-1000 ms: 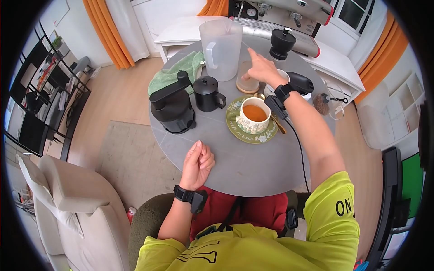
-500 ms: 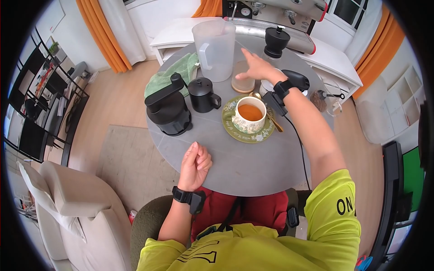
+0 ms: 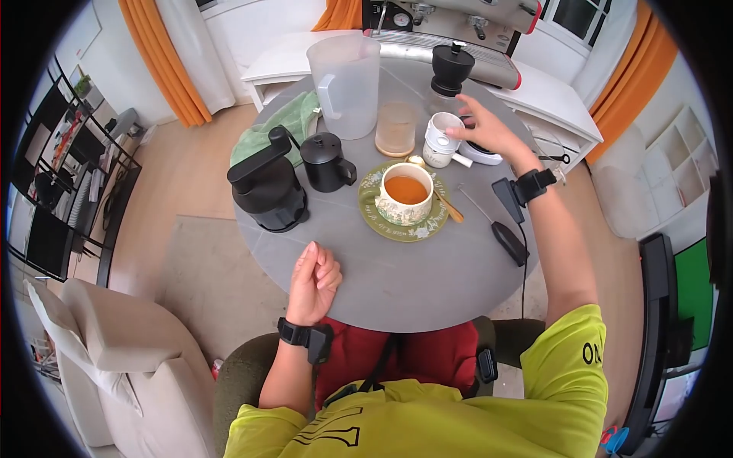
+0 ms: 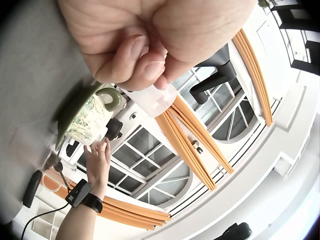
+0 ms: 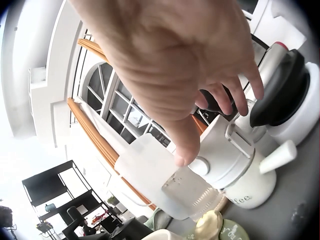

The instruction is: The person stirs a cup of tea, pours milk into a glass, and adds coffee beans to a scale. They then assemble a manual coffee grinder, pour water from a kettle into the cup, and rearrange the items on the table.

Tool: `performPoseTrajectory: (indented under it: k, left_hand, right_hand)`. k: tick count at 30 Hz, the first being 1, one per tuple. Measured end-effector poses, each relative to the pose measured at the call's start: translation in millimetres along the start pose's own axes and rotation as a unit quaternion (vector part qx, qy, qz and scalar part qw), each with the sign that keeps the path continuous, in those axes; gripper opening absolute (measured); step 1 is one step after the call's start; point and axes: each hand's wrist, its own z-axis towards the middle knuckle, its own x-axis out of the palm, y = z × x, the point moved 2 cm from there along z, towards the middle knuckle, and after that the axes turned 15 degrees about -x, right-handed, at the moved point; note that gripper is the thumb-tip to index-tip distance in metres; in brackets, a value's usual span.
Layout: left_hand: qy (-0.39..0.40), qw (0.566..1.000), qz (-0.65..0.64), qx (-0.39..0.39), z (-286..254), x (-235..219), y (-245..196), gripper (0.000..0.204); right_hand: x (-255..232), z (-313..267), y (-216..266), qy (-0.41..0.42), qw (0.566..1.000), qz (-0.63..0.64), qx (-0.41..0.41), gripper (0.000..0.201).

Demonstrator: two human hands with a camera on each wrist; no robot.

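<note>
My right hand [image 3: 492, 131] hovers over the far right of the round table, fingers spread, with its thumb beside a white cup-like piece [image 3: 441, 131]. That piece sits on a white handled cup [image 5: 252, 187] with lettering; whether the thumb touches it I cannot tell. My left hand [image 3: 314, 284] rests idle at the near table edge, fingers loosely curled and holding nothing. Between the hands, a patterned cup [image 3: 402, 204] of orange-brown liquid stands on a green saucer [image 3: 372, 221] with a golden spoon [image 3: 450, 208]. A glass [image 3: 395, 131] stands left of the white cup.
On the table [image 3: 382, 286] are a black lever-armed device [image 3: 269, 192], a black pot [image 3: 327, 162], a translucent pitcher [image 3: 347, 91], a green towel [image 3: 263, 137], a black-topped grinder [image 3: 450, 67] and a black-handled whisk [image 3: 508, 243]. An espresso machine [image 3: 450, 34] stands behind.
My right hand has moved right, from over the glass to beside the white cup, uncovering the cup and the whisk. The head view has shifted slightly. My left hand keeps its pose.
</note>
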Motion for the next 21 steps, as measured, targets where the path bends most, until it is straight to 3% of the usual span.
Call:
performPoseTrajectory:
  k: [3, 11, 21]
  left_hand:
    - [0.004, 1.000, -0.001, 0.002, 0.4, -0.1, 0.2, 0.029]
    - [0.000, 1.000, 0.001, 0.009, -0.4, 0.5, 0.6, 0.029]
    - [0.010, 1.000, -0.005, 0.009, -0.7, -0.1, 0.2, 0.029]
  right_hand:
    - [7.7, -9.0, 0.2, 0.036, 0.999, 0.036, 0.014, 0.097]
    - [24.7, -4.7, -5.9, -0.028, 0.999, 0.030, -0.022, 0.090]
    - [17.2, 1.2, 3.5, -0.049, 0.998, 0.015, -0.026, 0.085]
